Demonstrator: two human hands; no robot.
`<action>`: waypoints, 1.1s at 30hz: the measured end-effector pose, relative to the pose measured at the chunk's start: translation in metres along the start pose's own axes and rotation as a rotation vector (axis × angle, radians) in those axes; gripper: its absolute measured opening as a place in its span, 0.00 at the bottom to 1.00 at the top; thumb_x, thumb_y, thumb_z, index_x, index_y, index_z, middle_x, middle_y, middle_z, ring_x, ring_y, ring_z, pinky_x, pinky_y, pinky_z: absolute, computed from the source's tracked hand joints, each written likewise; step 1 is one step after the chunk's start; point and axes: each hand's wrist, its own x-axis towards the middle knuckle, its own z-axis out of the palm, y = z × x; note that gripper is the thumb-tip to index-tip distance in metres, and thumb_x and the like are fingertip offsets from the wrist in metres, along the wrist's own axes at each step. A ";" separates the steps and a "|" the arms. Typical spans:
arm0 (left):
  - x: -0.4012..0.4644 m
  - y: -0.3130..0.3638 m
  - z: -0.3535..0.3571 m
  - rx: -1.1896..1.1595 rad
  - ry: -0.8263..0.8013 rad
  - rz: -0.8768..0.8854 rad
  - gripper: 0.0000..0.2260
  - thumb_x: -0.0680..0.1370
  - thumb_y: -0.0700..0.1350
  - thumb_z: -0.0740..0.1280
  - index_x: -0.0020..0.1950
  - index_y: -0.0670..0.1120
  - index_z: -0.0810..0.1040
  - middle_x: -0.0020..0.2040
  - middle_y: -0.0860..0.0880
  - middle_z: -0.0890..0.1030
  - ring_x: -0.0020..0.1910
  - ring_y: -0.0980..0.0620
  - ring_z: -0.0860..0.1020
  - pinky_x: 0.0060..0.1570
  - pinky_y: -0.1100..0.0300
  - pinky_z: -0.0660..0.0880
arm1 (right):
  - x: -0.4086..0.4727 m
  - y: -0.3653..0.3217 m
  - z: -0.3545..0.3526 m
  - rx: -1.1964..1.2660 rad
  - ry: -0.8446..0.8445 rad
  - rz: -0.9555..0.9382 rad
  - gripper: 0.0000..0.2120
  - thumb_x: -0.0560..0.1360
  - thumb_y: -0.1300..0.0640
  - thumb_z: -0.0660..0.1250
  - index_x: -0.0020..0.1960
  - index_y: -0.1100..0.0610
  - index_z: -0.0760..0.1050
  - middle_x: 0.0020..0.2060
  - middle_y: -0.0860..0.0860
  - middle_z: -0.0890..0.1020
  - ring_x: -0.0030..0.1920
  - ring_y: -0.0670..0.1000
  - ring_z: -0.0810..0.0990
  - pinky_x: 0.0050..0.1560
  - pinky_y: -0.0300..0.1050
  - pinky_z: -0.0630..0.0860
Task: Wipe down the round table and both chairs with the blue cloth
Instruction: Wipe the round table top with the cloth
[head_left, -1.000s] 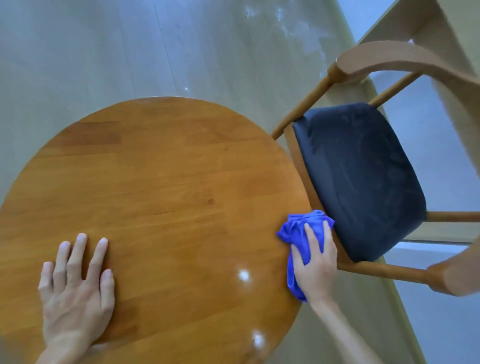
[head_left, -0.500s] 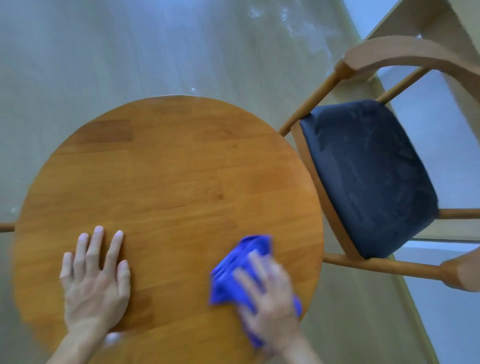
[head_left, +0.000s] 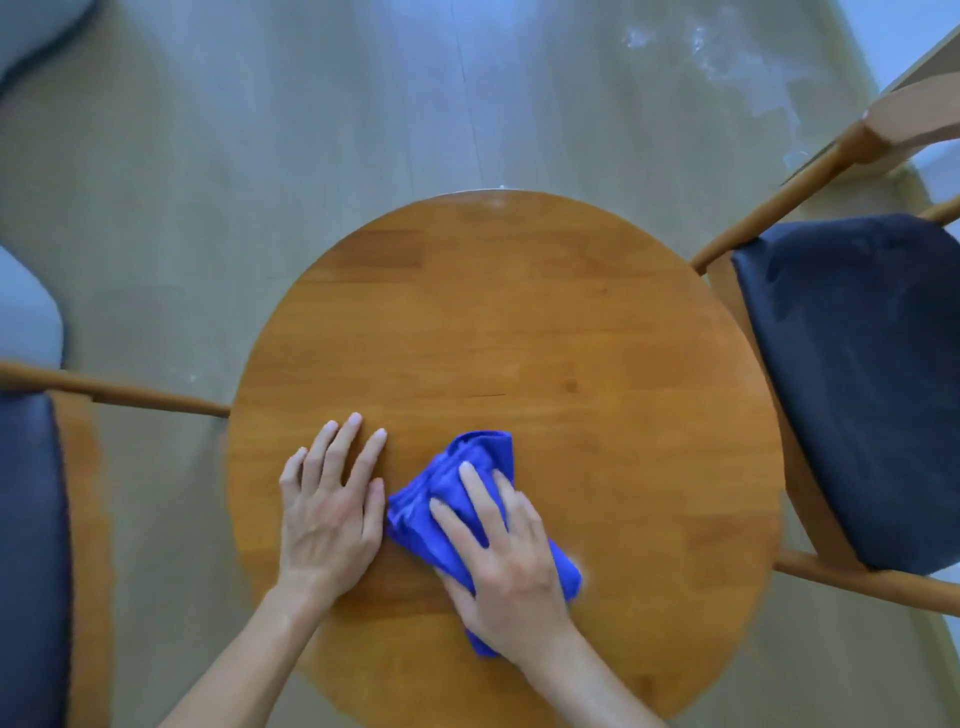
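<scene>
The right hand (head_left: 511, 564) lies palm down on the bunched blue cloth (head_left: 452, 504), fingers spread and nearly straight, pressing it flat rather than clutching it; its grip is open. The cloth sits on the near half of the round counter (head_left: 519, 332). Just beside it the left hand (head_left: 330, 506) rests flat, grip open, fingers extended. One chair (head_left: 857, 384) stands right, another chair (head_left: 31, 545) left; both are cut off by the frame edges.

Two hands on a round wooden table (head_left: 519, 312).
Right hand (head_left: 511, 564) presses a blue cloth (head_left: 457, 483); left hand (head_left: 327, 512) lies flat beside it.
</scene>
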 end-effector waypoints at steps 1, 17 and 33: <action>0.003 -0.006 -0.002 0.012 0.005 0.005 0.22 0.77 0.47 0.55 0.69 0.45 0.74 0.72 0.43 0.69 0.71 0.42 0.66 0.67 0.42 0.62 | -0.015 0.022 -0.008 -0.028 -0.019 -0.039 0.25 0.73 0.45 0.67 0.69 0.48 0.71 0.74 0.54 0.64 0.72 0.62 0.65 0.63 0.61 0.69; 0.023 -0.013 0.003 0.058 -0.049 -0.073 0.24 0.77 0.50 0.54 0.72 0.45 0.70 0.75 0.43 0.66 0.74 0.41 0.63 0.71 0.40 0.59 | 0.220 0.041 0.005 -0.060 0.124 0.477 0.27 0.71 0.47 0.66 0.69 0.52 0.72 0.73 0.58 0.65 0.68 0.66 0.67 0.63 0.59 0.69; 0.108 -0.011 0.017 0.068 -0.018 -0.069 0.24 0.76 0.53 0.54 0.69 0.46 0.73 0.72 0.42 0.68 0.72 0.39 0.64 0.70 0.39 0.59 | 0.171 0.233 -0.066 -0.054 0.244 0.966 0.26 0.76 0.51 0.67 0.71 0.56 0.68 0.73 0.62 0.61 0.67 0.68 0.65 0.67 0.58 0.63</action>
